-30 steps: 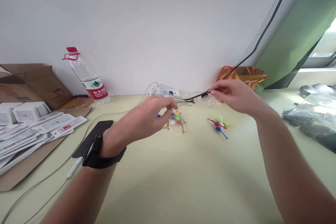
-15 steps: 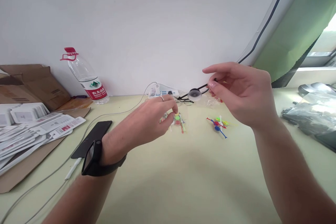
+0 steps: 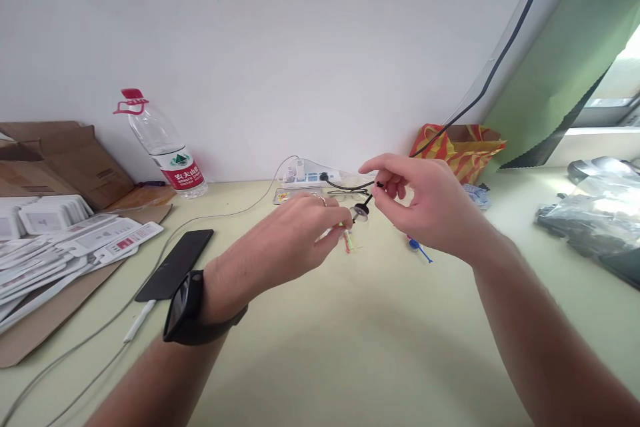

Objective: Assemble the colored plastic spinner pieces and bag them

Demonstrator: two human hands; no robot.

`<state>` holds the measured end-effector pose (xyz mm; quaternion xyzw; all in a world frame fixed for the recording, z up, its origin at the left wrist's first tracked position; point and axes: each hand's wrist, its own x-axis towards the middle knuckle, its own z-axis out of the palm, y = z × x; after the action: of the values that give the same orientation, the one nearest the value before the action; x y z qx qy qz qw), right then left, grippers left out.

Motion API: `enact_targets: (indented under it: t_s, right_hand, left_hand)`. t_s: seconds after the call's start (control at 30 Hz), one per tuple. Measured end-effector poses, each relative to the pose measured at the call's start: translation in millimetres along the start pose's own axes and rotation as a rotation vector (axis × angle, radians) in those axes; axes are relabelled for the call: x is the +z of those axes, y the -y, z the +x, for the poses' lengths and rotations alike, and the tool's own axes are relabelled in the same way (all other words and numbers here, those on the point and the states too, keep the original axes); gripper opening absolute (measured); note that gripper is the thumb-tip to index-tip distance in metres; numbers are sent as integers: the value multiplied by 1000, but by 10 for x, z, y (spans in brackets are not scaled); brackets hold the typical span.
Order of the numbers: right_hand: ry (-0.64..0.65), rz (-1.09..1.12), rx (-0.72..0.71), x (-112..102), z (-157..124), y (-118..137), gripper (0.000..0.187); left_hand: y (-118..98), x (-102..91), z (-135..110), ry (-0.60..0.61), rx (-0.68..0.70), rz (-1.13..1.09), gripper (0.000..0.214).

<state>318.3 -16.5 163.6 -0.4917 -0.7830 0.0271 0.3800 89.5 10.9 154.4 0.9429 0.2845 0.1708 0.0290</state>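
My right hand (image 3: 425, 203) pinches the upper end of a thin black plastic stick with a round disc (image 3: 362, 209) in its middle, holding it tilted above the table. The fingertips of my left hand (image 3: 300, 230) are closed at the stick's lower end. Beneath the left fingers, small green and red plastic pieces (image 3: 349, 240) lie partly hidden. A blue stick piece with a disc (image 3: 414, 245) shows below my right hand, which covers the rest of that group.
At the back stand a power strip (image 3: 307, 179), a red-capped bottle (image 3: 183, 170) and a red-yellow bag (image 3: 463, 150). To the left lie a phone (image 3: 175, 265), cables, white tags (image 3: 75, 240) and a cardboard box (image 3: 65, 160). Plastic-wrapped things (image 3: 590, 207) lie right.
My right hand has moved down and left with the black stick, uncovering the bag behind. My left hand has shifted slightly right, its fingertips now at the stick's lower end.
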Motion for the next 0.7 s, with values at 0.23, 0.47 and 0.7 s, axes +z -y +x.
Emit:
enact_targets:
  t_s: [0.23, 0.47, 0.7]
  right_hand:
    - [165, -53, 45, 60, 10, -35, 31]
    - [320, -43, -8, 92, -14, -41, 28]
    - [358, -90, -6, 148, -32, -85, 29]
  left_hand:
    - [36, 22, 4, 0, 16, -9, 25]
    - [94, 60, 6, 15, 16, -3, 19]
    - [83, 58, -4, -8, 19, -29, 22]
